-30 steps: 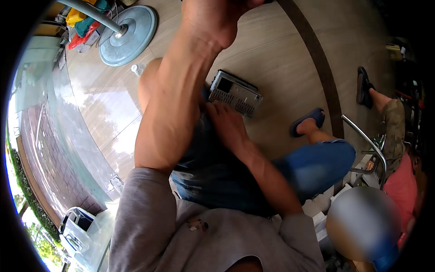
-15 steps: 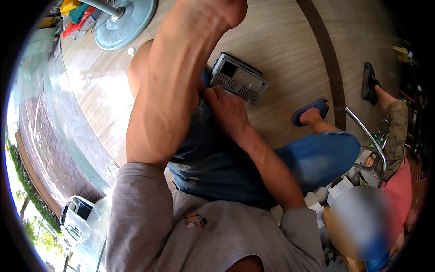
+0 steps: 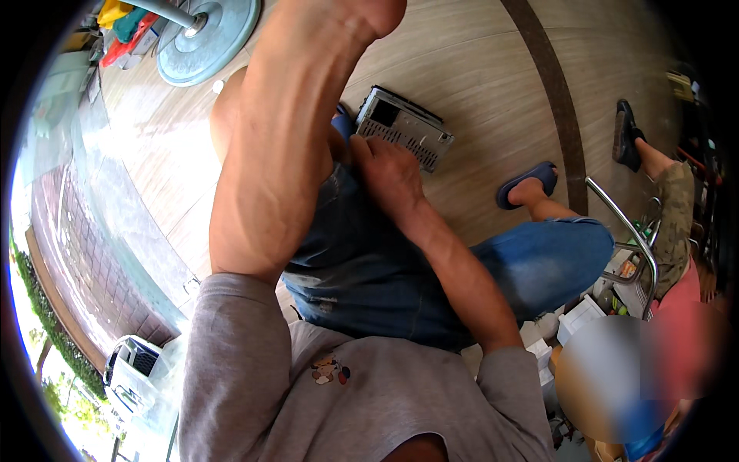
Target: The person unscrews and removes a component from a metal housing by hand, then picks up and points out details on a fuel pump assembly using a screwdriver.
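Wood-grained floor (image 3: pixel 477 69) spreads across the whole scene, and over it come the person's blue jeans (image 3: pixel 369 277), knees bent wide! The left forearm (image 3: pixel 281 138) stretches up toward the far edge. Far left, a round pale-blue base (image 3: pixel 219 50) carries a pole; over on the right, a co-worker's camouflage trousers (image 3: pixel 673 219). Centre stage, the slotted silvery metal box (image 3: pixel 412 129) lies on the floor, just beyond the right hand (image 3: pixel 390 175). That hand, fingers curled, is at the box's near left side, by the jeans; whether it grasps anything, I cannot tell. Left hand (image 3: pixel 382 14)? Only its heel shows, so clenched or released, no telling. Right of the box, a blue sandal (image 3: pixel 548 178); far left, a small white round thing (image 3: pixel 218 86).
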Motion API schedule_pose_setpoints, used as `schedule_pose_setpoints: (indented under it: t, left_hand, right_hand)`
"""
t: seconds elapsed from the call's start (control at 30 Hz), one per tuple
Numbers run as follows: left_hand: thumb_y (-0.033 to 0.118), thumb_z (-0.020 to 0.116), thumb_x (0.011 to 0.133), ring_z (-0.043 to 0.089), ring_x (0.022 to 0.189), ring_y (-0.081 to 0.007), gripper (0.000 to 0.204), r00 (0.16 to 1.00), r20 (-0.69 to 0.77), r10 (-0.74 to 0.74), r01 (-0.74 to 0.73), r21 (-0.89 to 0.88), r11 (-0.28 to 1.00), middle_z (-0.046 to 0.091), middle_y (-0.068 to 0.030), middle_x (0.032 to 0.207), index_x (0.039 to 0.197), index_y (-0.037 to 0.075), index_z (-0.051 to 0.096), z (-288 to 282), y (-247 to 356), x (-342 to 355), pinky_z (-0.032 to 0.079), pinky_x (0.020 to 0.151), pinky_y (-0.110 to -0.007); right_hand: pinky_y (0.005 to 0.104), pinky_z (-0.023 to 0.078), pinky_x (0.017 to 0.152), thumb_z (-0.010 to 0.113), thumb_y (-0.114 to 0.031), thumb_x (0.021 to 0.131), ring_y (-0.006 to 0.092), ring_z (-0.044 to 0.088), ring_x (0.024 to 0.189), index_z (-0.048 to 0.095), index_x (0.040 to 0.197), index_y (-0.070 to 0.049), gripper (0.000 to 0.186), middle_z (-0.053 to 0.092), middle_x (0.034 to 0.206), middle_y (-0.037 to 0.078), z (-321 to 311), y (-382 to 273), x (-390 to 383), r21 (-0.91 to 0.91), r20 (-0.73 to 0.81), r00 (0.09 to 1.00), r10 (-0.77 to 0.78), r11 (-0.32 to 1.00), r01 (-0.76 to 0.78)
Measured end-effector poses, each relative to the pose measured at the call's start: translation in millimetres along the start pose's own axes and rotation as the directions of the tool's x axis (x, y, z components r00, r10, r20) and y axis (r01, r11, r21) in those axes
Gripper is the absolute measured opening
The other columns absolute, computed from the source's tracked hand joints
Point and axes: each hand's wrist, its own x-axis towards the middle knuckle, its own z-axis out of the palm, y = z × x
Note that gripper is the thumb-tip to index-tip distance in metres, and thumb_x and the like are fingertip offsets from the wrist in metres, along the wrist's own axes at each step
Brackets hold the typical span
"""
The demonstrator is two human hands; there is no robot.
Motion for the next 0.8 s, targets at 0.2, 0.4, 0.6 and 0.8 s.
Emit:
schedule_pose_setpoints:
  t: [0.2, 0.4, 0.6, 0.8]
  left_hand:
    - [0.026, 0.052, 0.102, 0.06, 0.071, -0.0142, 0.026, 0.997, -0.06, 0.041, -0.043, -0.032, 0.999, 0.065, -0.0017, 0.081, 0.097, 0.004, 0.066, -6.4, 5.8, -3.9, 0.052, 0.072, -0.029]
    - [0.026, 0.053, 0.102, 0.06, 0.071, -0.0135, 0.026, 0.997, -0.037, 0.067, -0.067, -0.008, 0.998, 0.065, -0.0015, 0.08, 0.095, 0.004, 0.066, -0.6, 6.0, -4.5, 0.052, 0.072, -0.029]
    - [0.027, 0.055, 0.099, 0.06, 0.071, -0.0133, 0.025, 0.999, 0.036, -0.018, 0.022, -0.117, 0.993, 0.065, -0.0011, 0.08, 0.093, 0.006, 0.066, 2.7, 11.8, -8.6, 0.052, 0.072, -0.028]
    - [0.028, 0.054, 0.099, 0.06, 0.07, -0.0134, 0.025, 0.999, 0.046, -0.009, 0.015, -0.133, 0.991, 0.066, -0.0011, 0.08, 0.093, 0.007, 0.066, 0.4, 19.6, -6.7, 0.051, 0.072, -0.028]
  right_hand:
    - [0.0457, 0.053, 0.078, 0.065, -0.002, 0.08, 0.038, 0.067, 0.088, 0.063, 0.105, -0.004, 0.025, 0.066, 0.094, 0.016, -24.9, 39.7, 17.6, 0.486, -0.089, 0.875, 0.476, 0.787, -0.379]
    - [0.0475, 0.056, 0.082, 0.078, -0.024, 0.081, 0.0401, 0.07, 0.098, 0.049, 0.139, -0.012, 0.065, 0.046, 0.144, 0.019, -44.6, 70.0, 8.7, -0.178, 0.253, 0.893, 0.371, 0.926, -0.334]
    - [0.0497, 0.06, 0.075, 0.085, -0.05, 0.071, 0.042, 0.073, 0.086, 0.015, 0.162, -0.026, 0.118, 0.026, 0.159, 0.03, 4.3, 72.3, -12.5, -0.423, 0.421, 0.804, 0.419, 0.875, -0.235]
    - [0.05, 0.061, 0.075, 0.082, -0.039, 0.073, 0.0416, 0.073, 0.087, 0.014, 0.162, -0.027, 0.113, 0.032, 0.153, 0.031, 19.7, 76.7, -4.0, -0.497, 0.424, 0.785, 0.451, 0.841, -0.214]
